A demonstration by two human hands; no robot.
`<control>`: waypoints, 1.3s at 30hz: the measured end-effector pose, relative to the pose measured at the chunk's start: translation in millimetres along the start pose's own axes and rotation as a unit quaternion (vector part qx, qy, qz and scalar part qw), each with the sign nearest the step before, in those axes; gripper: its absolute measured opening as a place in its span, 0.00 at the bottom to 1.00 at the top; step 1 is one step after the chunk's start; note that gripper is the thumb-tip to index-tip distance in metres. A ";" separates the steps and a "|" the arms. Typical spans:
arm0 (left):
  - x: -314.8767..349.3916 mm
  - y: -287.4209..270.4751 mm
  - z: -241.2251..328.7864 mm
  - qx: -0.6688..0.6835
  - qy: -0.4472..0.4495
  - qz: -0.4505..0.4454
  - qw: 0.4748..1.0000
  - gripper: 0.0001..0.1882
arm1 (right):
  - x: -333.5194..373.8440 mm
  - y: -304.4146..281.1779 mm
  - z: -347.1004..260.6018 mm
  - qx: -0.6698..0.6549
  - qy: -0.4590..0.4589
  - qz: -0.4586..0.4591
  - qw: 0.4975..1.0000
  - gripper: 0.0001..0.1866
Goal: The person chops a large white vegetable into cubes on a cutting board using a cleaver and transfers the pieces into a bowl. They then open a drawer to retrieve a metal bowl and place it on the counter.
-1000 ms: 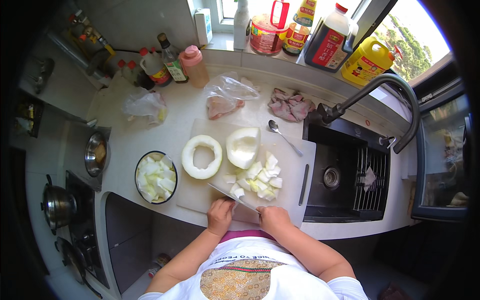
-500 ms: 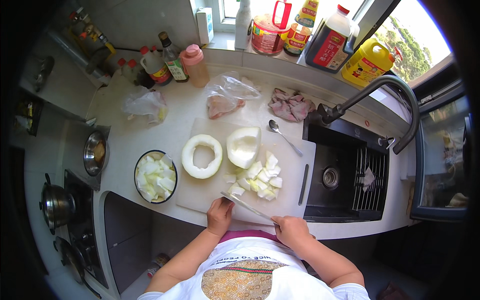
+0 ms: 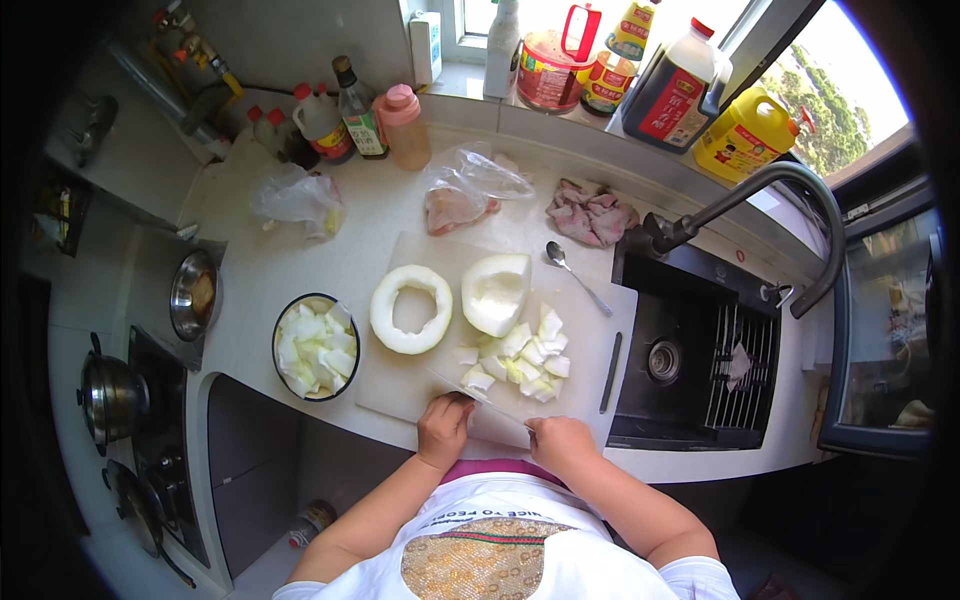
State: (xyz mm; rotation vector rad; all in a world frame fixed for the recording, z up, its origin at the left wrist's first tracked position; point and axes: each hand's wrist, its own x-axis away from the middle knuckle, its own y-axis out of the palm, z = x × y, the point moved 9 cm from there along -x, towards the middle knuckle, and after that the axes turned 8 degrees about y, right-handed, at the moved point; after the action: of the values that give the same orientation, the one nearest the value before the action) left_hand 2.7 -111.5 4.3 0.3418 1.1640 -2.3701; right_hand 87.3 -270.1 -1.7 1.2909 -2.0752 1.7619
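Note:
My right hand (image 3: 562, 445) is closed round the handle of a knife (image 3: 482, 398), its blade slanting up to the left over the near edge of the white cutting board (image 3: 385, 400). My left hand (image 3: 442, 432) is curled at that same edge, close beside the blade; what its fingers grip, if anything, is hidden. Just beyond the knife lies a pile of cut winter melon pieces (image 3: 530, 365). Behind them on the board are a hollow melon ring (image 3: 383, 335) and a larger hollowed melon chunk (image 3: 510, 280). A dark-rimmed bowl (image 3: 275, 358) to the left holds more melon pieces (image 3: 318, 350).
A spoon (image 3: 580, 278) lies at the board's upper right. Behind stand bagged raw meat (image 3: 455, 212), a crumpled cloth (image 3: 592, 215) and several bottles (image 3: 360, 115). The black sink (image 3: 640, 400) with its tap (image 3: 815, 200) is on the right, the stove (image 3: 180, 420) on the left.
My right hand has shifted slightly left and the knife blade has turned, lying a little further left over the board edge. My left hand stays at nearly the same place.

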 end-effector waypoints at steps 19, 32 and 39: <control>2.9 -3.9 -0.3 0.019 0.005 0.017 1.000 0.09 | 41.5 -20.9 13.8 -0.027 -0.012 0.024 0.999 0.14; 2.8 -1.5 -0.9 0.019 -0.006 0.005 1.000 0.08 | -15.4 9.5 -10.4 -0.012 0.003 -0.003 1.000 0.13; 4.6 -4.4 0.0 0.014 0.012 0.027 0.999 0.09 | 5.0 -6.0 -2.3 -0.036 -0.007 0.053 0.998 0.13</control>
State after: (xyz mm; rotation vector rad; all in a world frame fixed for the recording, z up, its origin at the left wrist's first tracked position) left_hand -3.5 -110.6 5.3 0.4068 1.1188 -2.3443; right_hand 87.2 -270.4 6.5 1.1992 -2.2322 1.7062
